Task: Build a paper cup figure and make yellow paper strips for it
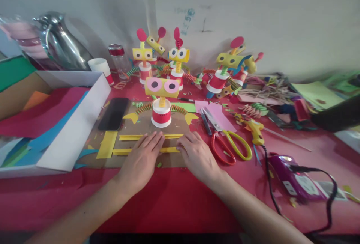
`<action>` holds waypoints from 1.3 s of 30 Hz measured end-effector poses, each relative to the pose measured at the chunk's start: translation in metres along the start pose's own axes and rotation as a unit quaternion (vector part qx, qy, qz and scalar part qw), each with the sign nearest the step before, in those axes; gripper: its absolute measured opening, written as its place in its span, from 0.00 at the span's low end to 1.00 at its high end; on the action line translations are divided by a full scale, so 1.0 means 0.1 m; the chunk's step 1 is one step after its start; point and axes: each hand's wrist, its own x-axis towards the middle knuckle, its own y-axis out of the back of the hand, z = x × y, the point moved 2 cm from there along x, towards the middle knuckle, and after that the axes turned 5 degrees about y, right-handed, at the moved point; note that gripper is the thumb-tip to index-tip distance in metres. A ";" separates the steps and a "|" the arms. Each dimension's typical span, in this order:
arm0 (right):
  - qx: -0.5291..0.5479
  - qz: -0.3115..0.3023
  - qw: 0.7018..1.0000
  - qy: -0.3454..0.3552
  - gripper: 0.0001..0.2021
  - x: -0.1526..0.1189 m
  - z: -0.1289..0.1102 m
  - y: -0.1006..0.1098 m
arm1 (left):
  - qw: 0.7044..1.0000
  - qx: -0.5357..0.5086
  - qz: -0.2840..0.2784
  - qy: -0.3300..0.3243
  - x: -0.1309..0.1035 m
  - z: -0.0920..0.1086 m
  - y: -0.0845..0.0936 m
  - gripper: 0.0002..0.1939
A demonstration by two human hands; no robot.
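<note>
Two narrow yellow paper strips lie side by side on a brown cardboard sheet (182,163). My left hand (143,155) rests flat across both, its fingers stretched over the far strip (131,137). At the right end of the near yellow strip (170,149), my right hand (198,155) has its fingers curled, thumb and fingertips closed on that end. Just beyond the strips stands a paper-cup robot figure (161,118) with a yellow head, pink-ringed eyes and coiled paper arms. Left of the strips is a wider yellow paper piece (107,144).
Scissors (225,139) with red and yellow handles lie right of my right hand. Farther right are a yellow glue gun (255,131) and a corded purple device (295,182). A phone (114,113) and a white box (75,124) of coloured paper sit left. More cup figures (218,80) stand behind.
</note>
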 end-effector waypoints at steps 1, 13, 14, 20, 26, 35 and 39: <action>-0.014 0.015 1.000 0.004 0.08 -0.01 0.02 -0.02 | 1.000 -0.009 0.002 -0.004 -0.01 -0.01 -0.03 0.24; -0.016 -0.078 0.997 0.004 0.23 -0.07 0.12 -0.15 | 0.993 -0.111 -0.040 0.023 -0.06 -0.08 -0.14 0.24; -0.013 -0.076 0.997 0.001 0.23 -0.07 0.12 -0.14 | 0.993 -0.109 -0.042 0.022 -0.06 -0.08 -0.14 0.24; 0.015 -0.074 0.997 -0.004 0.23 -0.07 0.16 -0.10 | 0.996 -0.085 -0.009 0.016 -0.02 -0.09 -0.09 0.20; 0.001 -0.030 1.000 0.004 0.23 -0.07 0.17 -0.09 | 0.996 -0.068 0.052 -0.005 0.00 -0.09 -0.01 0.19; 0.016 0.063 0.996 0.062 0.07 -0.10 0.12 0.07 | 0.990 -0.098 0.101 -0.010 -0.05 -0.09 -0.02 0.15; 0.026 0.059 0.994 0.088 0.05 -0.14 0.01 0.10 | 0.988 -0.141 0.059 0.016 -0.06 -0.02 0.02 0.12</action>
